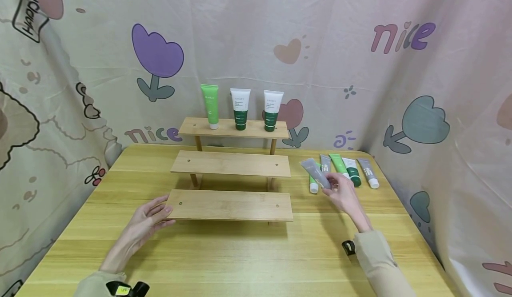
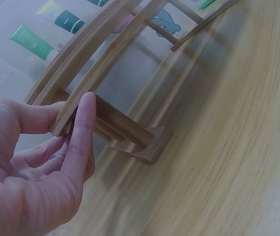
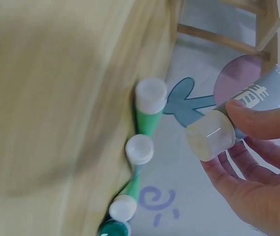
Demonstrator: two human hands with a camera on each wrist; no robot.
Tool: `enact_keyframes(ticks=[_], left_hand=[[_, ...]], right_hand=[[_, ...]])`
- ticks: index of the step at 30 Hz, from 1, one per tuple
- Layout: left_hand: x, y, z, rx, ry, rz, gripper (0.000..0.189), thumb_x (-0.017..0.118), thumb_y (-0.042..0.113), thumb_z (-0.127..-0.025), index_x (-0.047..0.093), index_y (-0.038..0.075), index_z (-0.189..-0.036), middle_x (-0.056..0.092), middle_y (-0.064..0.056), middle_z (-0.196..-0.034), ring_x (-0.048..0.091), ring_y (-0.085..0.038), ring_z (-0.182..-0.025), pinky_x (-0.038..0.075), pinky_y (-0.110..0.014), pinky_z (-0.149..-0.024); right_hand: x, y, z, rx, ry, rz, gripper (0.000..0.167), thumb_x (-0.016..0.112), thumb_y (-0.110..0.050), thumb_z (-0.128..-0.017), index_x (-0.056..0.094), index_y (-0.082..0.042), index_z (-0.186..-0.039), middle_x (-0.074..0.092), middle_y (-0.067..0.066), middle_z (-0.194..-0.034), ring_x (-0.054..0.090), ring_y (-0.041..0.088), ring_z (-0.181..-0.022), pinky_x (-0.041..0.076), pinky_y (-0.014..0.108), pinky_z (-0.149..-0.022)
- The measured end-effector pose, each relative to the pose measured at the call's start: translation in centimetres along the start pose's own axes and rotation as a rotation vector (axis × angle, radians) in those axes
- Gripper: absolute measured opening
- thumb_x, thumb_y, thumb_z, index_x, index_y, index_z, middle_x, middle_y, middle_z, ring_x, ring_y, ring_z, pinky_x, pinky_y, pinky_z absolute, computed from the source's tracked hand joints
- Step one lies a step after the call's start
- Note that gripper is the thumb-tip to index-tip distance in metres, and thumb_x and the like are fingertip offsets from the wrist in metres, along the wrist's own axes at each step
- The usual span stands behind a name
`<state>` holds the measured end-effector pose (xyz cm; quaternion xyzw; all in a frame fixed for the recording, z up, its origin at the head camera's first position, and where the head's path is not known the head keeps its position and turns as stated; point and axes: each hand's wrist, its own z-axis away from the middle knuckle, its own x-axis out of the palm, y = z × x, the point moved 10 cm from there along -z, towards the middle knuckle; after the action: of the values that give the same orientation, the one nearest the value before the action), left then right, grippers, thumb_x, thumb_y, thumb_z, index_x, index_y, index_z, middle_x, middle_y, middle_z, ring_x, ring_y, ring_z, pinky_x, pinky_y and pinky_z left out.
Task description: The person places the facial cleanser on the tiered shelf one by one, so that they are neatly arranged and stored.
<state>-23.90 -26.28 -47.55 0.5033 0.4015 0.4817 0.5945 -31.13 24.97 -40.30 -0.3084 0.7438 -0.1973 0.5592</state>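
Note:
At the left end of the lowest shelf of a wooden three-tier stand [image 1: 230,206], my left hand [image 1: 148,219] pinches the board's edge between thumb and fingers, as the left wrist view [image 2: 56,157] shows close up. My right hand [image 1: 344,192] holds a grey squeeze tube [image 1: 315,172] with a white cap, raised above the tubes lying on the table at the right. In the right wrist view the thumb lies along the grey tube [image 3: 258,96] near its cap. The top shelf bears a green tube [image 1: 210,106] and two white-and-green tubes [image 1: 240,108] [image 1: 273,110], standing on their caps.
On the wooden table [image 1: 240,261], right of the stand, lie a green tube [image 1: 314,186] partly covered by the held one, a grey tube [image 1: 326,162], another green tube [image 1: 338,164], a white-and-green tube [image 1: 352,172] and a grey tube [image 1: 368,172]. A patterned curtain [image 1: 224,34] hangs behind.

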Motion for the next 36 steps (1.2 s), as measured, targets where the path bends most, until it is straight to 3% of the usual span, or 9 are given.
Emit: enact_keyframes(ticks=[6,14,26,36], left_hand=[[-0.1,0.1,0.0,0.011,0.016,-0.016,0.073,0.05,0.014,-0.107,0.003,-0.01,-0.157,0.015,-0.036,-0.156,0.059,0.003,-0.105,0.062,-0.021,-0.093],[0.0,0.0,0.0,0.002,0.001,0.005,0.075,0.05,0.013,-0.107,0.0,-0.01,-0.157,0.002,-0.04,-0.16,0.058,0.007,-0.104,0.061,-0.019,-0.093],[0.0,0.0,0.1,-0.004,-0.013,0.023,0.077,0.05,0.012,-0.107,-0.003,-0.009,-0.157,-0.013,-0.041,-0.16,0.059,0.009,-0.103,0.061,-0.018,-0.092],[0.0,0.0,0.1,-0.008,-0.006,0.031,0.077,0.051,0.012,-0.106,-0.003,-0.01,-0.157,-0.004,-0.041,-0.161,0.062,0.004,-0.101,0.061,-0.018,-0.093]], right_hand=[[0.6,-1.6,-1.2,-0.007,-0.033,-0.02,0.033,0.072,0.01,-0.082,0.064,0.01,-0.113,0.066,0.031,-0.112,0.067,0.043,-0.103,0.061,0.055,-0.094],[1.2,-4.4,-2.5,-0.076,-0.04,-0.063,0.029,0.072,0.011,-0.081,0.065,0.01,-0.11,0.068,0.031,-0.109,0.068,0.043,-0.1,0.063,0.053,-0.092],[1.8,-8.7,-3.7,-0.142,-0.042,-0.082,0.035,0.075,0.009,-0.082,0.065,0.01,-0.115,0.068,0.028,-0.111,0.067,0.039,-0.101,0.064,0.049,-0.092],[2.9,-11.7,-4.7,-0.155,-0.089,-0.086,0.04,0.077,0.005,-0.082,0.065,0.007,-0.12,0.067,0.026,-0.116,0.067,0.039,-0.105,0.063,0.046,-0.096]])
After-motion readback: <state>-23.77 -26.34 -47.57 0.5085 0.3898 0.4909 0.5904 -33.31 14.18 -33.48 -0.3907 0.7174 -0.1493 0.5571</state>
